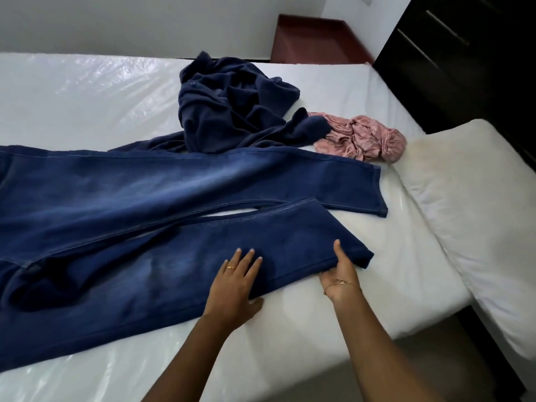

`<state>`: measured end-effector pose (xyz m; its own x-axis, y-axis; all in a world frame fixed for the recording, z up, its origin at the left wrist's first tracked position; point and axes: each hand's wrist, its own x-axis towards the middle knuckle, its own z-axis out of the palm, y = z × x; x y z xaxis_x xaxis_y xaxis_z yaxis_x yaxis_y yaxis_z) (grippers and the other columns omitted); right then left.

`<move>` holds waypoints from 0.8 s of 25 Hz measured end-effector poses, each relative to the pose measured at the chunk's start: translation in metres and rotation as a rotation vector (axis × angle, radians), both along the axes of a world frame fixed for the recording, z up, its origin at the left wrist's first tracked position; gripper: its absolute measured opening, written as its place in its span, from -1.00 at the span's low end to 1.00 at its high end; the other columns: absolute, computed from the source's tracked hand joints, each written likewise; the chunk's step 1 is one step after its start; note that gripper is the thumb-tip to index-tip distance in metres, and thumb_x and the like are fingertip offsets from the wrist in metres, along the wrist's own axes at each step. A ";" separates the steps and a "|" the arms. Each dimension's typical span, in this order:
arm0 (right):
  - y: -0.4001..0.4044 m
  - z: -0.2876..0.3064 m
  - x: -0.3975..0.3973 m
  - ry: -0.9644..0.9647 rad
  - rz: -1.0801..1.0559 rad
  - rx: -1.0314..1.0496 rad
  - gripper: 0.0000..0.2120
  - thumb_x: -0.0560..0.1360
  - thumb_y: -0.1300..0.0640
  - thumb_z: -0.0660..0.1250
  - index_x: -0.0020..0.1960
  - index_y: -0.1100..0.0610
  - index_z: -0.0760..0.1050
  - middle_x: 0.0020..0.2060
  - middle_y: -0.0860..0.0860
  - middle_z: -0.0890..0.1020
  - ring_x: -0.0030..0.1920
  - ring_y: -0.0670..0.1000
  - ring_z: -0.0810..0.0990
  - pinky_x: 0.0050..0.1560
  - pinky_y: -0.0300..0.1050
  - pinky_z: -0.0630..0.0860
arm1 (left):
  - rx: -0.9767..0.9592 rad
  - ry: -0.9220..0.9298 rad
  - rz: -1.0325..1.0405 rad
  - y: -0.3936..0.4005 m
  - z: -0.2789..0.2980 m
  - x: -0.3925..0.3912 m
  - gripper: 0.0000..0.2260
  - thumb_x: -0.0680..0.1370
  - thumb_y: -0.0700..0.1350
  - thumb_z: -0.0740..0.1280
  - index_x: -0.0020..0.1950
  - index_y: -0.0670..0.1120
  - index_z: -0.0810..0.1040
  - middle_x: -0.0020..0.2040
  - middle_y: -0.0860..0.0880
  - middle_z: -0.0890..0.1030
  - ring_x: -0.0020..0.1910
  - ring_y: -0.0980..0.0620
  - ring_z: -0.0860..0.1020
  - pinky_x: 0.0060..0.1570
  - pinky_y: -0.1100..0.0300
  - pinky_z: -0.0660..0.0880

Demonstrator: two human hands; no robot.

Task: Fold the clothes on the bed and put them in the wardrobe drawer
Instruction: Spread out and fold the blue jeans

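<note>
Three garments lie on the white plastic-covered mattress, seen in the single head view.

Item 1: dark blue denim jeans, spread flat across the near left and middle of the bed, waist off to the left, both legs running right. Laid out flat, probably so one leg can be folded over the other; the legs are apart, a sliver of mattress showing between them near the hems.

Item 2: crumpled navy blue knit top, heaped at the far middle, just beyond the jeans and touching their far leg. Unfolded.

Item 3: bunched pink fabric garment, far right, beside the navy top. Unfolded.

Left hand: palm down, fingers straight and spread, pressing the near leg flat, likely to pin the cloth. Holds nothing.

Right hand: at the near leg's hem edge, thumb on top and fingers tucked beneath, pinching the denim, apparently ready to lift it.

Dark wardrobe drawers with bar handles stand at the far right, well apart from the clothes; a white pillow lies right.
</note>
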<state>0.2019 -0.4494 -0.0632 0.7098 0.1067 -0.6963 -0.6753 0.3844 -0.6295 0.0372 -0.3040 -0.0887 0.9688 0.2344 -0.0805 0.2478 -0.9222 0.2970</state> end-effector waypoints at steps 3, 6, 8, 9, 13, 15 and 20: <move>-0.005 0.005 0.018 -0.022 -0.038 0.009 -0.74 0.56 0.22 0.25 0.24 0.14 0.45 0.22 0.08 0.54 0.09 0.05 0.55 0.14 -0.02 0.47 | 0.010 -0.110 0.008 -0.015 -0.001 0.018 -0.64 0.33 -0.08 0.43 0.11 -0.11 0.64 0.11 -0.09 0.65 0.09 -0.22 0.60 -0.05 -0.03 0.58; -0.022 0.033 0.032 -0.173 -0.128 0.185 -0.68 0.56 0.27 0.18 0.30 0.14 0.43 0.19 0.10 0.56 0.14 0.10 0.55 0.22 0.03 0.45 | -0.138 -0.341 0.026 -0.030 0.015 0.027 -0.67 0.47 -0.11 0.17 0.11 -0.13 0.64 0.09 -0.05 0.66 0.07 -0.09 0.62 -0.13 0.11 0.59; -0.053 0.053 0.038 -0.217 -0.228 0.286 -0.58 0.46 0.26 0.27 0.31 0.14 0.42 0.12 0.10 0.60 0.12 0.12 0.57 0.16 0.05 0.48 | -0.184 -0.391 -0.083 -0.053 0.030 0.032 -0.65 0.50 -0.08 0.14 0.12 -0.14 0.63 0.09 -0.04 0.66 0.06 -0.02 0.63 -0.16 0.17 0.59; -0.072 0.056 0.038 -0.209 -0.274 0.289 -0.46 0.34 0.25 0.35 0.32 0.13 0.42 0.07 0.08 0.63 0.08 0.10 0.59 0.07 0.03 0.51 | -0.223 -0.354 -0.156 -0.068 0.035 0.035 -0.63 0.55 -0.03 0.11 0.16 -0.13 0.62 0.12 -0.04 0.64 0.09 -0.01 0.62 -0.13 0.17 0.60; -0.146 0.016 0.009 0.131 -0.421 -0.022 -0.55 0.50 0.26 0.26 0.38 0.06 0.38 0.08 0.01 0.58 -0.10 0.01 0.54 0.03 -0.07 0.48 | -0.367 0.203 -0.335 -0.110 0.030 0.036 -0.17 0.40 0.35 -0.33 0.45 -0.02 0.33 0.53 -0.01 0.14 0.53 0.02 0.04 0.47 0.17 -0.04; -0.164 -0.001 0.000 0.166 -0.439 -0.166 -0.64 0.58 0.20 0.21 0.36 0.07 0.38 0.25 0.06 0.51 -0.13 -0.01 0.52 0.13 -0.06 0.46 | -0.277 0.127 -0.355 -0.105 0.019 0.030 -0.27 0.51 0.32 -0.23 0.35 -0.06 0.46 0.48 -0.05 0.28 0.50 -0.01 0.15 0.48 0.04 0.06; -0.167 -0.003 0.000 0.013 -0.385 -0.433 -0.62 0.52 0.29 0.31 0.32 0.14 0.41 0.18 0.03 0.51 0.01 0.01 0.52 0.05 -0.16 0.44 | 0.088 0.065 -0.259 -0.057 -0.015 0.018 -0.48 0.50 0.20 0.06 0.25 -0.08 0.55 0.34 -0.12 0.48 0.34 -0.18 0.40 0.35 -0.17 0.23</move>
<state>0.2018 -0.6167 -0.0658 0.6320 -0.4544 -0.6277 -0.5463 0.3133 -0.7768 0.0550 -0.3610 -0.1040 0.9908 -0.0119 -0.1350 0.0160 -0.9789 0.2036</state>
